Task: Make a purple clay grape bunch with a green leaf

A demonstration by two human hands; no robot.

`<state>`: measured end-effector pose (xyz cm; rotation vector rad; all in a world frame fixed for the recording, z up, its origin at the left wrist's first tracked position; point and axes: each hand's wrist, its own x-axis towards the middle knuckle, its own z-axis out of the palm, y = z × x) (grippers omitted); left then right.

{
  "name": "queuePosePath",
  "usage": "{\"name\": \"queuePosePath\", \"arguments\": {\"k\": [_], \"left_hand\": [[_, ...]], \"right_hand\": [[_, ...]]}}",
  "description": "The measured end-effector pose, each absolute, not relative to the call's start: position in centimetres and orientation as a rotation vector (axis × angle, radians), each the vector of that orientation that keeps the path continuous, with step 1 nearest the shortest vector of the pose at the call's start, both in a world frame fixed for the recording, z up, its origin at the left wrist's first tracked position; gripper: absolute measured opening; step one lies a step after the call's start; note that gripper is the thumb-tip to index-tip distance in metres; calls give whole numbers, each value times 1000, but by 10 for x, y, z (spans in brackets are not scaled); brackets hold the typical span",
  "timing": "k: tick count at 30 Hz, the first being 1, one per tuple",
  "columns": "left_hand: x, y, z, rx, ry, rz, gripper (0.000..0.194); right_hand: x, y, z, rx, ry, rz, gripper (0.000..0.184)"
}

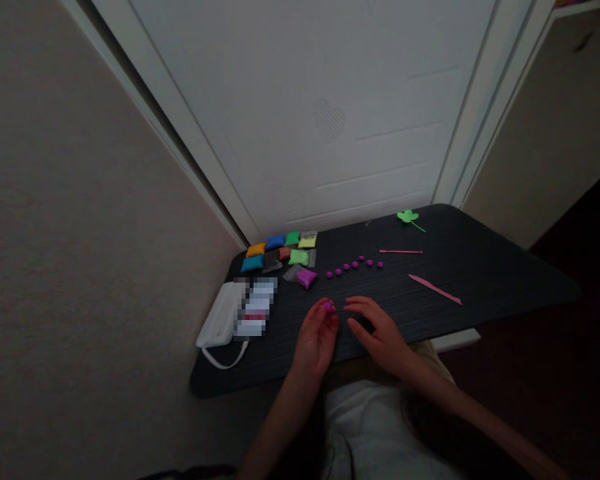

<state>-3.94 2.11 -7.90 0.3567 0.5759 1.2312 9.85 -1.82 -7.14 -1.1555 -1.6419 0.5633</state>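
Observation:
My left hand [316, 337] hovers over the near part of the dark table [480, 273] and pinches a small purple clay ball [327, 307] at its fingertips. My right hand [380, 330] rests close beside it, fingers stretched out toward the ball and holding nothing. Beyond the hands lies a curved row of several small purple clay balls [355, 265]. An opened bag of purple clay [307, 277] sits just left of that row.
Several coloured clay bags [280, 250] lie at the table's back left. A white case [219, 320] with a strap sits at the near left. Two pink modelling tools [435, 289] [401, 251] and a green clay leaf shape [408, 217] lie to the right. A white door stands behind.

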Motion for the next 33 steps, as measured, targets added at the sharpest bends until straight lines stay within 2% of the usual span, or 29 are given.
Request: {"name": "queuePosePath", "arguments": {"k": [2,21,29,33], "left_hand": [[-40,22,-79,303,540,1211,11],[-41,22,-77,315,551,1216,26],[-42,24,-79,238,534,1212,16],[-42,24,-78,227,460,1172,21]], "right_hand": [[99,-18,-71,-1154,-1643,564,23],[99,-18,-73,-1160,-1648,562,22],[98,-18,-72,-1150,-1636,561,21],[99,-18,-71,-1143,-1634,564,21]]}}
